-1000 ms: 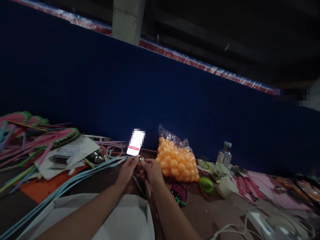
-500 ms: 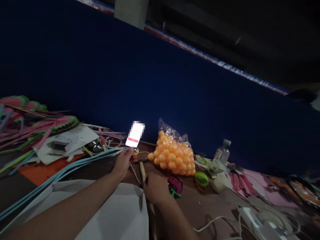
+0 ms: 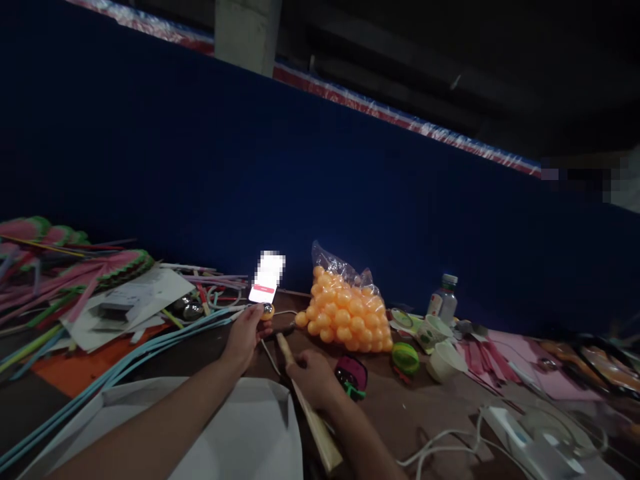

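My left hand is closed, with thumb and fingers holding a small ball that looks part silver, part orange. Just beyond it stands a phone with a bright screen. My right hand is closed around a pale wooden stick, which slants from near the left hand down toward me. To the right of this hand lies a dark pink and green object that I cannot identify. A clear plastic bag of orange balls stands behind the right hand. A white sheet-like surface lies below my left forearm.
Pale blue sticks and pink-green paper fans crowd the left. At right are a green striped ball, a white cup, a bottle and a white power strip with cables. A blue wall closes the back.
The lower end of the wooden stick has swung to the right under my right hand. My left hand still holds the ball near the phone. The camera view has shifted slightly.
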Available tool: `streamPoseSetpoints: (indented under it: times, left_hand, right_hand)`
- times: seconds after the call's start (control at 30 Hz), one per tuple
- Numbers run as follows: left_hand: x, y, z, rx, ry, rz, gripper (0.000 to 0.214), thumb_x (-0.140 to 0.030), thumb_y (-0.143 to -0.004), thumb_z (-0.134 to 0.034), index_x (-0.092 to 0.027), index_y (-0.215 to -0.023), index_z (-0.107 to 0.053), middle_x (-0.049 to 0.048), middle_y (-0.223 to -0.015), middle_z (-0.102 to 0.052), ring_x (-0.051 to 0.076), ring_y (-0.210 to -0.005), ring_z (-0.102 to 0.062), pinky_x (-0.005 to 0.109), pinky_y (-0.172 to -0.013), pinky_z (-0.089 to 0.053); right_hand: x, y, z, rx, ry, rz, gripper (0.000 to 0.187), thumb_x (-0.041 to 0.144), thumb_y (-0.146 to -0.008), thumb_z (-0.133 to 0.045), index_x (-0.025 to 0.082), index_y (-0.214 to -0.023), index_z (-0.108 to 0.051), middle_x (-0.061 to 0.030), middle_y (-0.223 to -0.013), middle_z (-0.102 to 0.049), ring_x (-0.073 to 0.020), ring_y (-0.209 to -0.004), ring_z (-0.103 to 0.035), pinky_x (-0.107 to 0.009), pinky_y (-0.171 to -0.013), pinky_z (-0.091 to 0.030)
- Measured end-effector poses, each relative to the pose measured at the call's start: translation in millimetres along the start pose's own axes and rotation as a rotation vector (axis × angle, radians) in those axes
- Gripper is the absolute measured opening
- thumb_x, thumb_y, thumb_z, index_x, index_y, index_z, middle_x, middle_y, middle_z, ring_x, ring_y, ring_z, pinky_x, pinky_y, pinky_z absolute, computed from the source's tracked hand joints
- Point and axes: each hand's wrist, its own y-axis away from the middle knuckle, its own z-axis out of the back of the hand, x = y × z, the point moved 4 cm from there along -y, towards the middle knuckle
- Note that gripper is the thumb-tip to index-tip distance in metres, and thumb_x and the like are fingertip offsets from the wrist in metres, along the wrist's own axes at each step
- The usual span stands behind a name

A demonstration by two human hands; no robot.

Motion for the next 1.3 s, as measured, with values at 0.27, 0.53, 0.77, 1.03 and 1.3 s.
streamPoseSetpoints:
  times: [0.27,0.53,0.77,1.03,1.3]
  left_hand:
    - [3.4,-5.4,3.7,-0.063,0.059,0.064,0.018,-0.028,-0.076,-0.064,-0.014,-0.085,-0.06,0.0012,-0.067,-0.064,0.01,-0.052,-0.057,0.021,-0.048,-0.048]
    - [7.3,-7.5,5.0,-0.067,0.104,0.122,0.018,-0.029,-0.08,-0.061,-0.013,-0.086,-0.06,0.0034,-0.067,-0.064,0.009,-0.052,-0.058,0.02,-0.049,-0.048]
    - [3.6,-3.6,3.8,-0.055,0.11,0.116,0.015,-0.029,-0.081,-0.061,-0.014,-0.084,-0.058,0.0015,-0.065,-0.062,0.009,-0.053,-0.059,0.02,-0.051,-0.049]
    - [0.8,-0.9,-0.2,-0.045,0.107,0.117,0.016,-0.029,-0.083,-0.059,-0.014,-0.084,-0.058,0.0021,-0.065,-0.062,0.009,-0.052,-0.057,0.019,-0.049,-0.048]
    - [0.5,-1.7,-0.2,-0.061,0.105,0.136,0.015,-0.028,-0.081,-0.06,-0.013,-0.079,-0.058,0.0016,-0.06,-0.06,0.009,-0.049,-0.056,0.019,-0.047,-0.046]
  right_hand:
    - [9.7,7.1,7.0,-0.085,-0.434,-0.101,0.022,0.029,-0.08,-0.051,0.019,-0.099,-0.049,0.0041,-0.054,-0.057,-0.0126,-0.036,-0.048,-0.022,-0.035,-0.037]
    - [45.8,34.2,31.2,-0.403,-0.212,0.318,0.032,0.024,-0.081,-0.053,0.017,-0.112,-0.053,-0.0073,-0.096,-0.062,-0.0188,-0.081,-0.06,-0.032,-0.072,-0.05]
    - [60.8,47.5,26.9,-0.388,-0.005,0.474,0.032,0.02,-0.082,-0.051,0.017,-0.113,-0.052,-0.0083,-0.1,-0.057,-0.0191,-0.085,-0.058,-0.032,-0.074,-0.049]
    - [58.9,47.7,24.1,-0.383,0.058,0.485,0.031,0.021,-0.084,-0.049,0.017,-0.114,-0.051,-0.0088,-0.102,-0.057,-0.0201,-0.088,-0.058,-0.034,-0.076,-0.049]
    - [52.8,40.9,16.8,-0.358,0.105,0.443,0.031,0.019,-0.083,-0.048,0.017,-0.114,-0.051,-0.0089,-0.103,-0.055,-0.0198,-0.086,-0.058,-0.035,-0.078,-0.049]
